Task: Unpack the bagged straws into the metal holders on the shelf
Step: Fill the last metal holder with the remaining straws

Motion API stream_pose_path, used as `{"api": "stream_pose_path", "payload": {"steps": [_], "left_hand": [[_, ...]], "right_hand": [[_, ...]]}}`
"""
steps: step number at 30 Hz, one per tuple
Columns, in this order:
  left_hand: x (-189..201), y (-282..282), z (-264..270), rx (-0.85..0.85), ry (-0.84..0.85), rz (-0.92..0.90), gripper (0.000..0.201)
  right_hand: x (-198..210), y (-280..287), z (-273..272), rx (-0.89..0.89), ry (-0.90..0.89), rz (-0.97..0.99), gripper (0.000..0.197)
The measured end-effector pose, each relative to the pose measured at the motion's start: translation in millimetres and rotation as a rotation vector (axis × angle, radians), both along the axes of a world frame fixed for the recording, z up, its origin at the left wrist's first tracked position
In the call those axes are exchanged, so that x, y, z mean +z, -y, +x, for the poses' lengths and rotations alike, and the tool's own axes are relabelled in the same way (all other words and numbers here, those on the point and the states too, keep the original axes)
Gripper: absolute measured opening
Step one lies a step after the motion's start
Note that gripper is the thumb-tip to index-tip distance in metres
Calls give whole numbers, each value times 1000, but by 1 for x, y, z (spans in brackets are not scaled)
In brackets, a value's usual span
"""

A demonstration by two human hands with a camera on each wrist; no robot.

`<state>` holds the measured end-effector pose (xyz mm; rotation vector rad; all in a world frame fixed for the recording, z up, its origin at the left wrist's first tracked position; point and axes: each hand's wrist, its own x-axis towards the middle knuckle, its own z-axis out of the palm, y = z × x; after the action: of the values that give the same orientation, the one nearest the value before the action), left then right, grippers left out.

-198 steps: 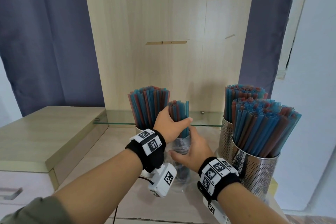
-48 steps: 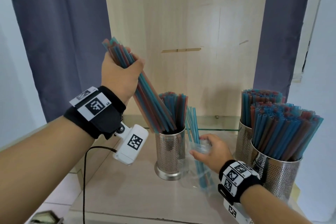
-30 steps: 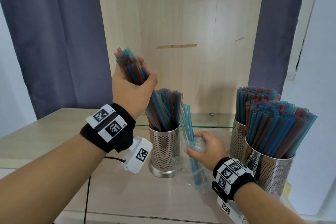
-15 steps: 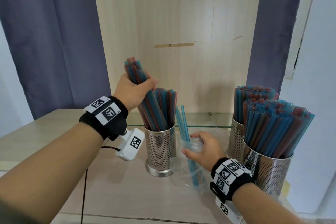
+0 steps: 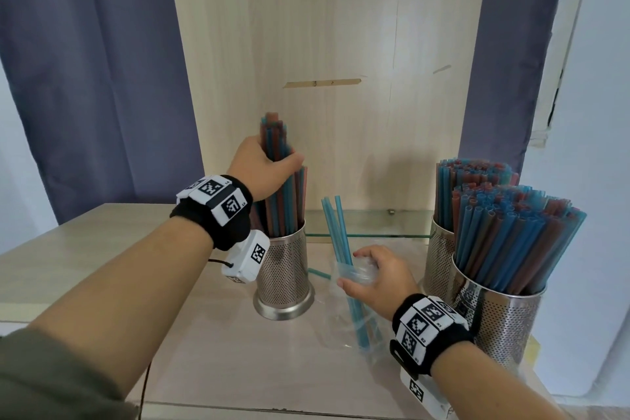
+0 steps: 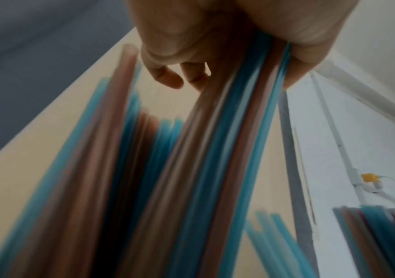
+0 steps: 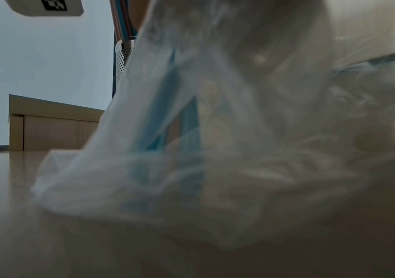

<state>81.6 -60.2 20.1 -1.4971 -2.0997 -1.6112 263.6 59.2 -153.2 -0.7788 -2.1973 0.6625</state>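
My left hand [image 5: 264,165] grips a bundle of blue and red straws [image 5: 273,140], standing nearly upright with its lower ends inside the left perforated metal holder [image 5: 284,269]. In the left wrist view the fingers [image 6: 167,75] curl round the same straws [image 6: 227,150]. My right hand [image 5: 373,274] holds the crumpled neck of a clear plastic bag [image 5: 351,320] standing on the shelf. A few blue straws [image 5: 335,235] stick up out of it. The right wrist view shows the bag [image 7: 191,131] close up, with blue straws inside.
Two more metal holders [image 5: 501,324] packed with straws stand at the right, one behind the other. A glass shelf edge [image 5: 368,235] runs along the wooden back panel. One blue straw [image 5: 318,273] lies on the shelf by the left holder. Curtains hang on both sides.
My left hand has swung the straw bundle from a leftward tilt to nearly upright and lowered it into the left holder. My right hand has stayed on the bag.
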Motion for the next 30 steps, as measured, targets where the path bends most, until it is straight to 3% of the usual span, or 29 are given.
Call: {"api": "stream_pose_path", "payload": {"steps": [2,4,6,9,16,18,21,23,25,27,30], "left_hand": [[-5,1,-7,160,3,-29,23],[-10,3,-12,338,-94,-169,33],[-13,3,-21,415,-185,-273,52],[-15,-3,-42,331,-146,-327,75],[-11,-13,-71,28,-74,-415,104],[-12,-8,-66,3,-90,-361,103],[-22,-5,-62,4,-169,-116,87],[-26,-1,-61,59,-296,29,94],[-31,2,-63,137,-523,7,85],[-37,3,-61,183,-759,-161,63],[-46,6,-61,237,-812,-166,60]], "right_hand": [[0,0,0,0,2,3,53],[0,0,0,0,2,2,53],[0,-1,0,0,-1,2,53],[-1,-2,-1,3,-3,-4,53],[-1,-1,-1,-9,2,4,52],[-1,-1,0,-6,8,3,51],[-1,0,0,-3,18,9,51],[-1,-1,0,-2,16,21,52],[-1,-1,-1,-3,16,29,52],[-1,-2,-1,-4,14,32,52],[-1,-2,-1,-4,14,26,53]]}}
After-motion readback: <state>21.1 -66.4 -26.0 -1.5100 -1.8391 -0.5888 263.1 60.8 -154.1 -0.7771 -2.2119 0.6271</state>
